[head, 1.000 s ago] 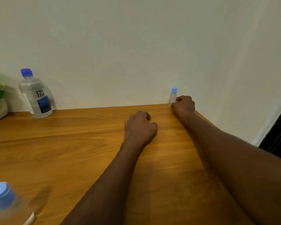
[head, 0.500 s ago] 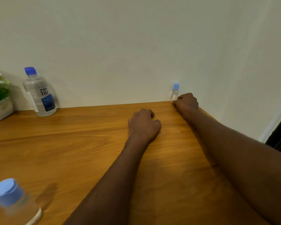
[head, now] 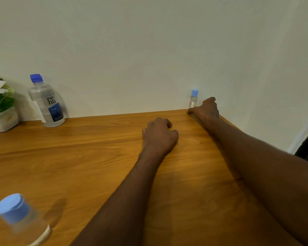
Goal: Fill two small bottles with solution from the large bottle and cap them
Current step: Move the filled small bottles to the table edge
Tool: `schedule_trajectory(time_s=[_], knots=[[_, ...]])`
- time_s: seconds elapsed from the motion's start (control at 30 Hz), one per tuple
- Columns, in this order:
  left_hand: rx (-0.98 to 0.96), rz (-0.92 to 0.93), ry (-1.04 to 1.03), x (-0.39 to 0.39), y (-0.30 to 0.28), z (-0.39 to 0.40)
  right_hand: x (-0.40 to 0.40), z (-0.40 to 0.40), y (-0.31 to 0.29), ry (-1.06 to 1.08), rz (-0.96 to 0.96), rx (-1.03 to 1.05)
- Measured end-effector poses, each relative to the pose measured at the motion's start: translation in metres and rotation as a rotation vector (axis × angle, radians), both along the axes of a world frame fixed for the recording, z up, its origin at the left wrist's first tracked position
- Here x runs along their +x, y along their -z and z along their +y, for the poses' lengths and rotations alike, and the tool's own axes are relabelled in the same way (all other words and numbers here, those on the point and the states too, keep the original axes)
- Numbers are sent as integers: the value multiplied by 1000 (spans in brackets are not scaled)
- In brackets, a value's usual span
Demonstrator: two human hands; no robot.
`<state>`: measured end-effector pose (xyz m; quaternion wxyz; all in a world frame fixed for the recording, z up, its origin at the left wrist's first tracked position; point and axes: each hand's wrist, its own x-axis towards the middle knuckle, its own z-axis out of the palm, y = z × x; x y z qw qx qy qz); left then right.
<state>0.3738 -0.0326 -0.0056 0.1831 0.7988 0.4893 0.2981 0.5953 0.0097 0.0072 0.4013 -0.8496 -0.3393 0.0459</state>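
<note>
The large clear "renu" bottle (head: 49,105) with a dark blue cap stands at the back left against the wall. One small clear bottle (head: 193,99) with a light blue cap stands capped at the table's far right corner. My right hand (head: 205,108) lies just right of it, fingers curled, thumb tip at the bottle's foot; whether it still holds the bottle is hidden. My left hand (head: 159,136) rests on the table as a curled fist and holds nothing. A second small capped bottle (head: 20,219) shows blurred at the near left.
A white pot with a green plant and white flowers (head: 2,112) sits at the far left by the wall. The wooden table (head: 96,166) ends at a right edge just past my right forearm. A dark opening shows at the far right.
My right hand has sunk and drawn slightly away from the small corner bottle, which now shows taller beside it. The view shifted a little; my left hand stayed put.
</note>
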Motion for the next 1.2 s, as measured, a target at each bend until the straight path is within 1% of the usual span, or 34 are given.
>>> schedule_trajectory(time_s=[0.13,0.23,0.3,0.4,0.47,0.53,0.63,0.73,0.83,0.9,0.97,1.03,1.1,1.2], knots=[[12,-12,-5,-1,1,1,-5,-7,0,-54,0,150],[8,-25,-5,-2,0,1,-7,-14,3,-15,48,339],[10,-30,-5,-2,1,1,-8,-17,3,-5,28,395],[14,-111,-36,-3,3,3,-14,-19,2,-109,-53,319],[37,-126,-62,-2,3,3,-19,-21,2,-218,-141,186],[51,-100,-67,-3,1,1,-25,-25,2,-298,-225,53],[34,-93,-71,-5,-3,-1,-38,-37,-1,-351,-283,-60],[41,6,-61,-6,-9,-12,-56,-56,-8,-411,-367,-186],[-23,119,-5,-12,-21,-26,-74,-80,-12,-491,-255,-232],[-87,128,42,-22,-32,-38,-88,-103,-13,-515,-197,-253],[-110,123,45,-40,-38,-58,-106,-128,-15,-500,-142,-182],[-36,139,24,-63,-39,-88,-129,-154,-17,-519,-59,-94],[115,120,35,-88,-38,-124,-156,-181,-18,-555,16,4],[299,-2,68,-125,-43,-179,-199,-216,-18,-597,50,171]])
